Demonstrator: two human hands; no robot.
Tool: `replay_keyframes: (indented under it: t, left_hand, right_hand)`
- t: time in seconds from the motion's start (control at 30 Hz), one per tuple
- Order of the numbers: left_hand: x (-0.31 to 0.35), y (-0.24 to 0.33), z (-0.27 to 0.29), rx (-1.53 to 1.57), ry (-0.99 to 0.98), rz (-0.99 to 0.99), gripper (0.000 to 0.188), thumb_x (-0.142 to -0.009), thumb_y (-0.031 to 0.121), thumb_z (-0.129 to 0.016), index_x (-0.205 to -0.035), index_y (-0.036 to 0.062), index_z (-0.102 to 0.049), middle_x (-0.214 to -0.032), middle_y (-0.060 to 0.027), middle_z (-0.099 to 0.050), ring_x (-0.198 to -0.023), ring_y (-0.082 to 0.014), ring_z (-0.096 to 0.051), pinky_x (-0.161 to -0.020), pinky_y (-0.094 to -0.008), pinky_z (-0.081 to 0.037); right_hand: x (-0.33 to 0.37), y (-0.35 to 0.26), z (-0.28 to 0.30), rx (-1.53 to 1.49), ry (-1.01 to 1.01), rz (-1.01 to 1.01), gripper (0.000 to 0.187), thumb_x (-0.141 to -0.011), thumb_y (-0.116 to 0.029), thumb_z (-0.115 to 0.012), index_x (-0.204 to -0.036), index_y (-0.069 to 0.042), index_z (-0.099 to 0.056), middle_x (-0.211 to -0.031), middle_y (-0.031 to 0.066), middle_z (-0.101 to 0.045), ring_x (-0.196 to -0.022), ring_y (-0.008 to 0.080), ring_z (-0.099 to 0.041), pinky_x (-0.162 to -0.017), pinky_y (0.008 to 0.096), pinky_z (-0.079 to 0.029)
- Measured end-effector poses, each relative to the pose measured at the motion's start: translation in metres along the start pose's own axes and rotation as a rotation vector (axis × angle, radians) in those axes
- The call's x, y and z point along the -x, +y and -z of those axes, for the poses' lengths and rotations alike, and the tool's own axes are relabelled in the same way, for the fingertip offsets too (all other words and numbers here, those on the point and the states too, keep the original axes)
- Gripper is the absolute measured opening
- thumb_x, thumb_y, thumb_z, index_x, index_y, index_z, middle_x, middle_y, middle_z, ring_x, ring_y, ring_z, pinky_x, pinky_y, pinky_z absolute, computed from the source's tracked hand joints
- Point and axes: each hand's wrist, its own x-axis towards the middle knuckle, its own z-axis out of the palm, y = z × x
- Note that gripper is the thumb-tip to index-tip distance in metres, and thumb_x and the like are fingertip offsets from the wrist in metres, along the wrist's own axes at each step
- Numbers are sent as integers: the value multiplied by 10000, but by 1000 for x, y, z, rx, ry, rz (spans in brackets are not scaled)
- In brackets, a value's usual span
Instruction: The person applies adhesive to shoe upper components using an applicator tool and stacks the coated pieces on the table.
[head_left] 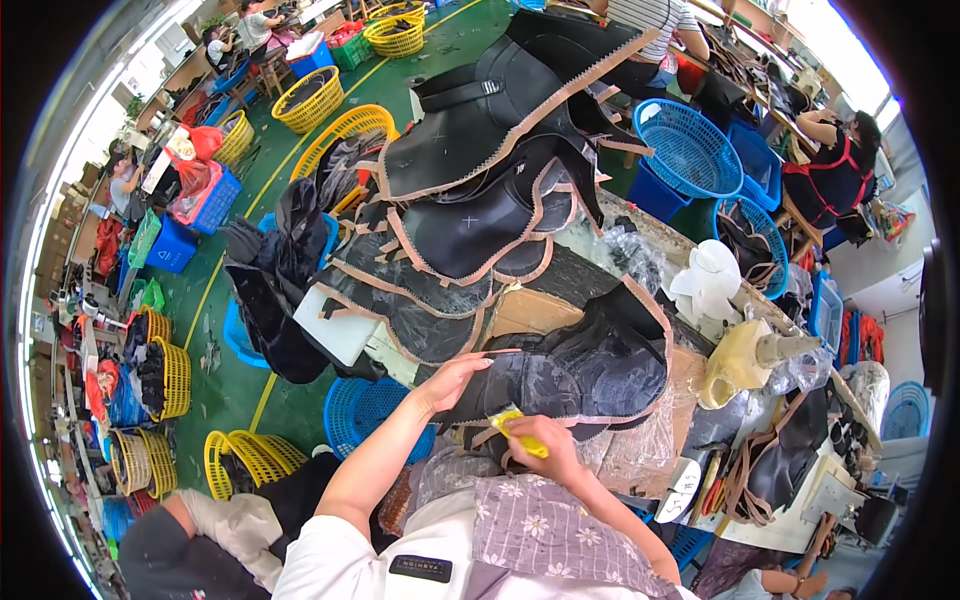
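A black boot-upper piece (610, 365), its inner side up with whitish smears and a tan zigzag edge, lies across the bench in front of me. My left hand (455, 382) grips its left edge between thumb and fingers. Closed around a yellow-handled brush (507, 417), my right hand (548, 447) works at the near edge of the piece. The bristles are too small to make out. Beyond my hands, several more black upper pieces with tan edges (465, 225) are piled in overlapping layers.
To the right stand a yellow plastic jug (735, 365) and white cut-out shapes (708, 280). A blue basket (365, 415) sits left of my arm; another blue basket (688, 145) is at the far right. Several people work at other benches, and one sits close on my left.
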Motion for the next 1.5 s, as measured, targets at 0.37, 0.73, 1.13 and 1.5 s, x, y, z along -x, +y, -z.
replay_keyframes:
  t: [0.37,0.73,1.13,1.5]
  left_hand:
    - [9,14,-15,-56,39,18,505,-855,153,-379,-1310,-61,-419,-1293,-125,-507,-1201,-184,-448,-1066,-324,-279]
    - [0,6,3,176,-94,62,527,-861,172,-369,-1341,-45,-368,-1286,-159,-502,-1152,-243,-522,-997,-388,-407]
    - [7,25,-16,130,-189,-5,493,-865,186,-417,-1293,-59,-437,-1291,-154,-503,-1183,-229,-490,-1048,-343,-339]
    - [16,312,-129,-34,-245,-878,275,-938,131,-425,-1147,-18,-525,-1158,-104,-568,-1141,-185,-488,-1037,-323,-335]
  right_hand:
    - [-25,-11,12,-80,251,-19,224,-713,12,-689,-904,-21,-576,-992,152,-635,-904,297,-626,-773,362,-501]
    - [-33,-2,35,-493,477,-735,206,-908,-194,-578,-901,9,-619,-606,39,-591,-429,54,-518,-376,202,-386]
    - [1,67,70,-197,944,-615,192,-925,-200,-552,-946,-24,-627,-717,34,-611,-413,69,-495,-366,185,-365]
    - [16,50,129,-549,1137,-430,251,-938,-249,-542,-940,-7,-611,-747,45,-590,-447,59,-466,-380,173,-346]
